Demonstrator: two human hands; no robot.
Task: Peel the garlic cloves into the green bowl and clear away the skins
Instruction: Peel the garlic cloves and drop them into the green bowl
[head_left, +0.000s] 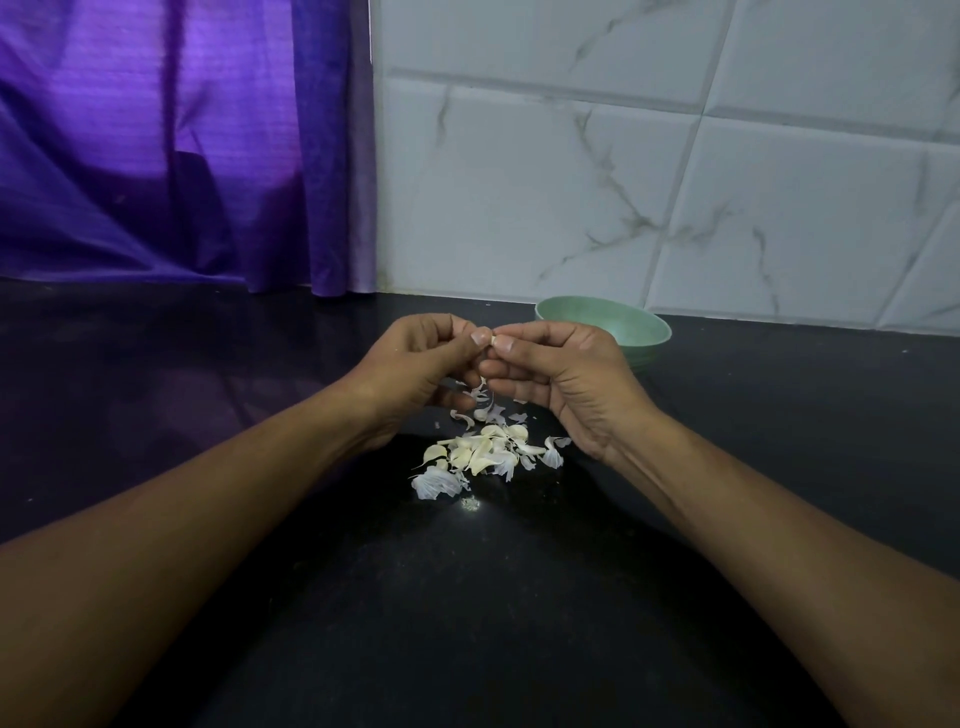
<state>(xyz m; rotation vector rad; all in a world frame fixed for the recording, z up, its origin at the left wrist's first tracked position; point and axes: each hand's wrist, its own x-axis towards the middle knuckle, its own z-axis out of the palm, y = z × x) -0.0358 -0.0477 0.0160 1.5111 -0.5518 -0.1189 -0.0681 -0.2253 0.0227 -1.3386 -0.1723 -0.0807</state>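
Forearms (218, 519) flank pale pile of garlic cloves and papery skins (480, 457) on black counter (519, 623). My left hand (415, 358) and right hand (563, 376) pinch one white clove (493, 340) above it, before round green bowl (631, 325). Light, slick, I judge: grip ends.

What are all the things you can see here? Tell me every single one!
counter: one, black, under everything.
green bowl: one, pale green, back right of the counter, by the wall.
pile of cloves and skins: many, too jumbled to count, cream and white, middle of the counter.
garlic clove: one, whitish, held in the air above the pile.
curtain: one, purple, back left.
wall tiles: several, white with grey veins, back right.
left hand: one, pinches the garlic clove.
right hand: one, pinches the garlic clove from the other side.
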